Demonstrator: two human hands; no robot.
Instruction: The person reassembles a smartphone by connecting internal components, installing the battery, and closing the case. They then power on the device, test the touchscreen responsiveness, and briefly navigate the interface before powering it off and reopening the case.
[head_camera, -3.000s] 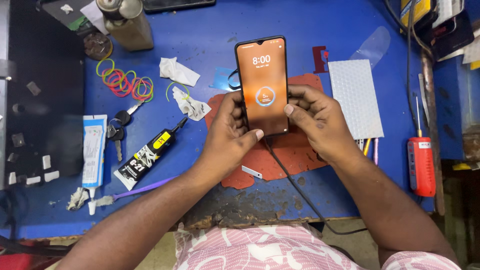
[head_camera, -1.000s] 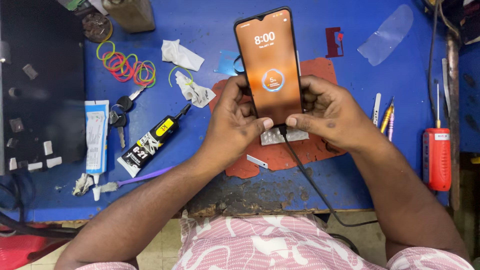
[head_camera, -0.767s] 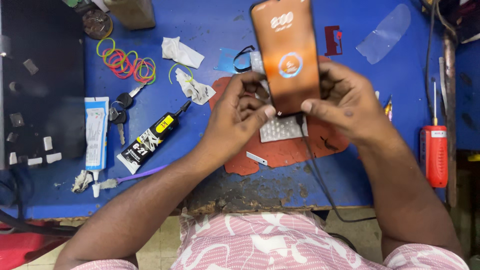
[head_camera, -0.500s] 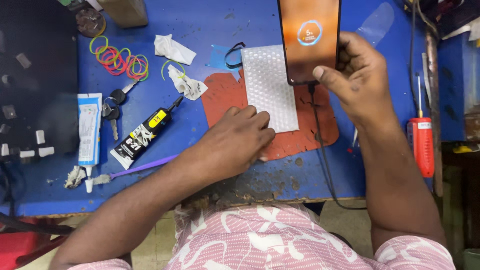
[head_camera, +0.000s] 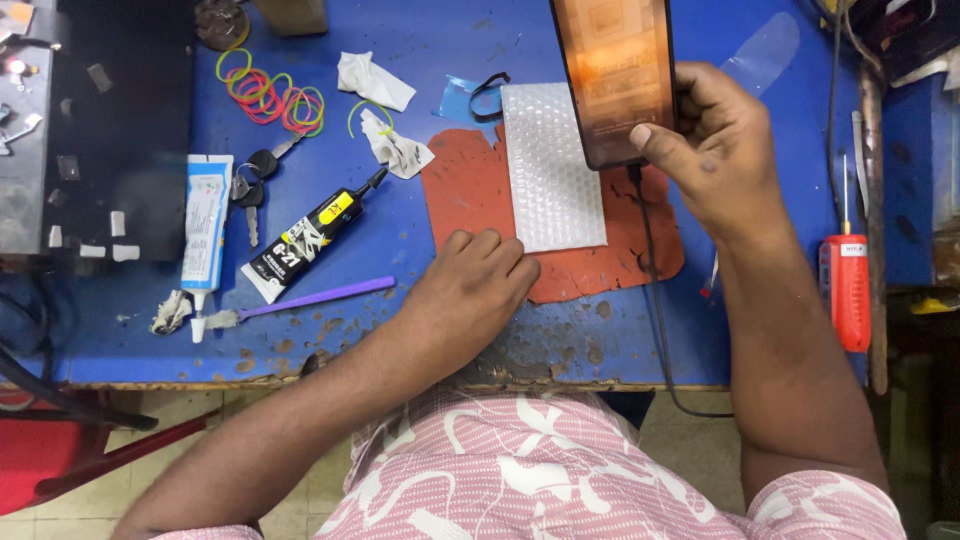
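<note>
Right hand (head_camera: 725, 150) is wrapped around the lower end of a smartphone (head_camera: 615, 75), thumb pressed on the front glass near the bottom edge and the other fingers curled behind, so the phone is held up off the bench with its lit orange screen facing the camera. A black cable (head_camera: 650, 270) hangs out of the phone's bottom just under that thumb and trails down past the wrist over the table edge. Left hand (head_camera: 470, 295) is lying palm down, fingers loosely together, fingertips touching the near edge of a white bubble-wrap sheet (head_camera: 550, 180) and not gripping anything. That sheet lies on a worn red mat (head_camera: 470, 190) on the blue table (head_camera: 400, 330), right in front of the left fingers and just left of the phone. Out past the left wrist there's a purple stick tool (head_camera: 320, 296), a black glue tube with a yellow label (head_camera: 305, 235) and a white and blue tube (head_camera: 205, 230), with keys (head_camera: 250, 185) between the two tubes. Further up from those are coloured rubber bands (head_camera: 275, 100) and a couple of crumpled white scraps (head_camera: 385, 115). Off to the outer side of the right forearm is a red-handled screwdriver (head_camera: 848, 290), well apart from the hand.
</note>
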